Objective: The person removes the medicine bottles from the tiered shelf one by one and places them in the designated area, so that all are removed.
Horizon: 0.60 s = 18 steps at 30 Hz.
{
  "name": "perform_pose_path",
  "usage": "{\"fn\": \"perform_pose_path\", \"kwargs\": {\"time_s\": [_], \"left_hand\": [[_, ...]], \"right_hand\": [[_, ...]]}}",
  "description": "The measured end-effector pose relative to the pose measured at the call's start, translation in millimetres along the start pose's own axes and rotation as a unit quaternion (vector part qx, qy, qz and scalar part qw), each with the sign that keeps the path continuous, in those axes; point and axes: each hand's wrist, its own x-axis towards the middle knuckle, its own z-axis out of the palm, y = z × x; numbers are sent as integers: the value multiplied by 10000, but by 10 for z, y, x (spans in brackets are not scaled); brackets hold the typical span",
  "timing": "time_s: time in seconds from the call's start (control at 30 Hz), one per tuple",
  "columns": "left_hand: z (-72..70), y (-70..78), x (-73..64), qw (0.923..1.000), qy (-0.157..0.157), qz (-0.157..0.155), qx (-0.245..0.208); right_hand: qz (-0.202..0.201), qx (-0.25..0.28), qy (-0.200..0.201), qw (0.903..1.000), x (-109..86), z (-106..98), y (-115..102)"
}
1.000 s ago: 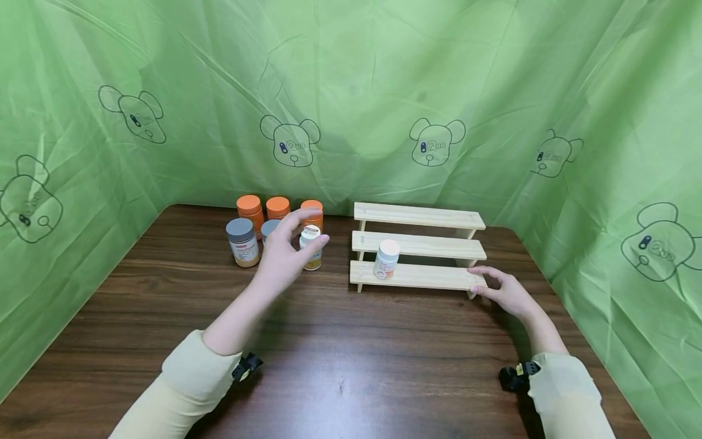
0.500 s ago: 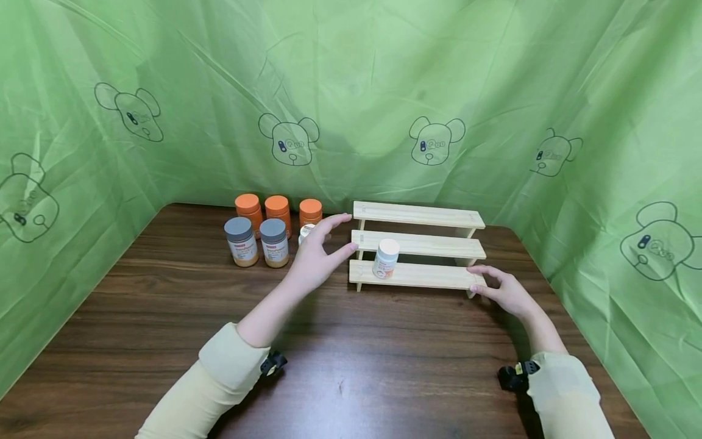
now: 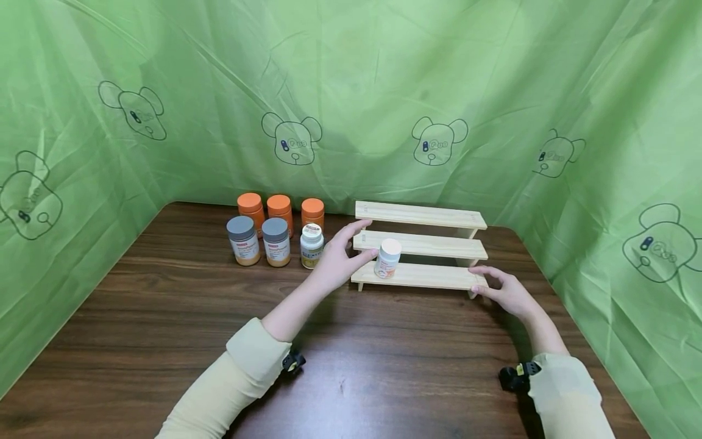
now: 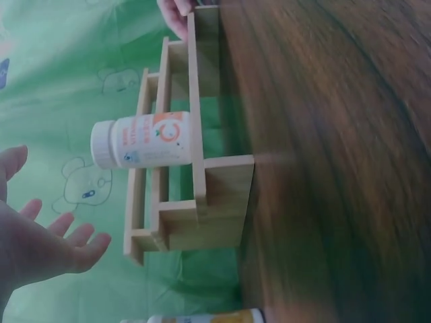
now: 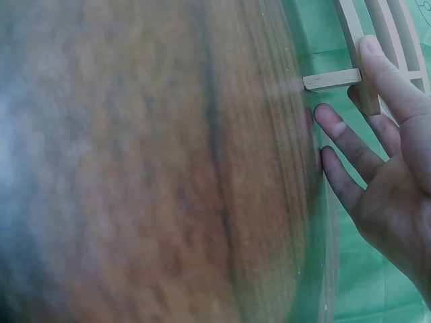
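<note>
A three-tier wooden display rack (image 3: 433, 277) stands at the back right of the table. On the left part of its lowest step sits an upright white pill bottle (image 3: 388, 258), which the left wrist view shows with an orange-marked label (image 4: 153, 139). My left hand (image 3: 336, 265) is spread just left of this bottle, thumb and fingers apart, with nothing held; the left wrist view shows a gap between hand and bottle. At the right end of the lowest step, my right hand (image 3: 507, 294) pinches the board between thumb (image 5: 387, 70) and a partly hidden finger behind it.
Left of the rack stand several bottles: orange jars (image 3: 279, 208) at the back, two grey-capped jars (image 3: 276, 242) and a white-capped bottle (image 3: 311, 247) in front. A green cloth (image 3: 362, 91) with bear drawings hangs behind and beside the wooden table (image 3: 351, 372).
My left hand has moved right, from over the white-capped bottle to beside the pill bottle on the rack. The jars behind it have come into full view. My right hand stays put.
</note>
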Motion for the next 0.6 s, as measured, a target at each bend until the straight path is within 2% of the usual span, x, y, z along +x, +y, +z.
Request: {"fn": "perform_pose_path", "kwargs": {"time_s": [0.33,0.6], "left_hand": [[220,-109,72,9996,-185,-224,-43],[338,-207,142,9983,-349,-297,-351]], "right_hand": [[92,-162,9,9998,-15,-4,-19],[-21,-83,-37,10000,-70,-22,-309]]}}
